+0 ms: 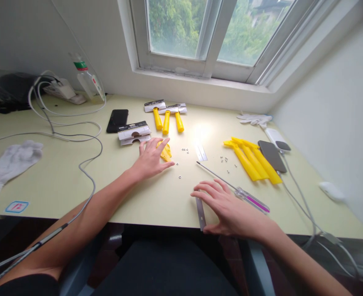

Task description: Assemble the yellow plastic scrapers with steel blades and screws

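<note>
My left hand (152,158) lies flat on the pale green table, fingers spread over a yellow plastic piece (165,152). My right hand (227,205) rests palm down near the front edge, its fingers touching a thin metal blade strip (201,213). A screwdriver with a clear and pink handle (246,196) lies just right of it. Small nuts and screws (184,150) are scattered between the hands. Another metal blade (201,152) lies further back.
Three yellow-handled scrapers (166,117) lie at the back, packaged blades (134,132) and a black phone (117,120) to their left. Yellow handle halves (250,158) and a dark phone (272,156) lie right. White gloves (10,160), cables (85,172) and a bottle (87,80) occupy the left.
</note>
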Tool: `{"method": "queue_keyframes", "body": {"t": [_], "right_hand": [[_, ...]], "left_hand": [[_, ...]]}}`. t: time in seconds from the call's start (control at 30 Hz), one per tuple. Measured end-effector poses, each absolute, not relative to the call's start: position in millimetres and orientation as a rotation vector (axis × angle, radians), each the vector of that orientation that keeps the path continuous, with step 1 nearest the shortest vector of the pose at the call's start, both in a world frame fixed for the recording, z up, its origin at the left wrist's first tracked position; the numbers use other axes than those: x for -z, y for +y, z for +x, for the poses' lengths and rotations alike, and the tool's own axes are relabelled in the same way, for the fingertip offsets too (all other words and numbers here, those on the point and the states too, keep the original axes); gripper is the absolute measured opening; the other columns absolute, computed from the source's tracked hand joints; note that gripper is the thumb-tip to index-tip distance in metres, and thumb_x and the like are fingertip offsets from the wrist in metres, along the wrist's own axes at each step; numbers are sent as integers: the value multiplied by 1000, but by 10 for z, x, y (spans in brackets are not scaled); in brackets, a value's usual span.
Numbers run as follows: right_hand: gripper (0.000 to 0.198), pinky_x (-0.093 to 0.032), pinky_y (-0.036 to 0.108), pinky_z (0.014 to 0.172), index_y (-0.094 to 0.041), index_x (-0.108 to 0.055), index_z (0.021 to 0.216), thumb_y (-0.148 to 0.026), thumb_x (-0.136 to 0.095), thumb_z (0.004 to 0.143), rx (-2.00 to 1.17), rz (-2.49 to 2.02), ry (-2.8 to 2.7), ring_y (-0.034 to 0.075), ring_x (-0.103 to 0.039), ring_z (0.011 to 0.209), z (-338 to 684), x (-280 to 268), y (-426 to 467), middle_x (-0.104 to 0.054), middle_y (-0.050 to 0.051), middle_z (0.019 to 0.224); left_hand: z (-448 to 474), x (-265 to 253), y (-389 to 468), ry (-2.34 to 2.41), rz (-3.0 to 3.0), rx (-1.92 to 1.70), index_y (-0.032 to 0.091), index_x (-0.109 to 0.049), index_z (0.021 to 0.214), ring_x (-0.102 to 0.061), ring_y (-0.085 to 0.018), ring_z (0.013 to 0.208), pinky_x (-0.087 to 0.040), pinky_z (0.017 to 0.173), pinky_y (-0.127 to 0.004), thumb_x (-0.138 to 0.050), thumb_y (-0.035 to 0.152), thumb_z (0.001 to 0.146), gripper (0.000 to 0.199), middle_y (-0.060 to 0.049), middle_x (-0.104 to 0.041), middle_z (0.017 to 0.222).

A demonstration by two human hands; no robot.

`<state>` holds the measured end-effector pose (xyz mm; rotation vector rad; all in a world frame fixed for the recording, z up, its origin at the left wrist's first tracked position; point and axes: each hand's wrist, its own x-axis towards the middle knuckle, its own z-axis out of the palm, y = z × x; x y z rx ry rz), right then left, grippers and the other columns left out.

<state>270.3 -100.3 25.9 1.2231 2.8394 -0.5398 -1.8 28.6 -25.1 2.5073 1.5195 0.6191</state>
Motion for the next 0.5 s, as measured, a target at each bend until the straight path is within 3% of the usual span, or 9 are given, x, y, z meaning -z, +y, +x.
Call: {"method": "queue_keyframes", "body": {"t": [0.5], "right_hand": [[78, -27, 52, 115, -26, -46, 138, -45, -78, 69, 511, 1257, 2822, 31, -40, 132, 2695, -227, -1044, -48, 10, 139]], "left_hand": [[-14, 256, 282, 1524, 2507, -601, 22, -36, 148, -36, -33, 135, -16, 112, -54, -62, 54, 83, 77, -15, -46, 142]]}}
